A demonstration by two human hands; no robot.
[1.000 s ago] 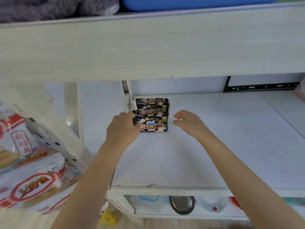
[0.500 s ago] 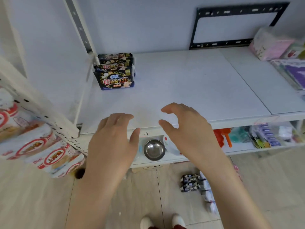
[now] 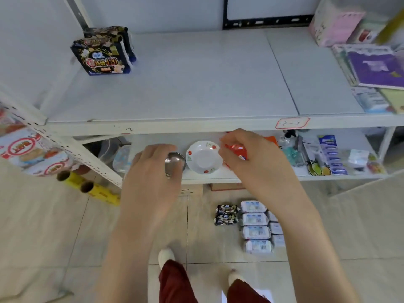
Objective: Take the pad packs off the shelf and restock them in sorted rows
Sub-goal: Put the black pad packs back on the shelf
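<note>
The left hand [image 3: 150, 173] and right hand [image 3: 251, 165] hover empty before the shelf [image 3: 196, 84], fingers loose and slightly curled, gripping nothing, while the dark pad packs [image 3: 102, 57] stand on it at eleven o'clock and other packs [image 3: 254, 226] lie in rows on the floor [image 3: 65, 237] at five o'clock.

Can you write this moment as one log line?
left hand: open, empty | right hand: open, empty | shelf packs: dark, back-left corner | floor packs: dark and pale rows | next: probably grab floor packs
</note>
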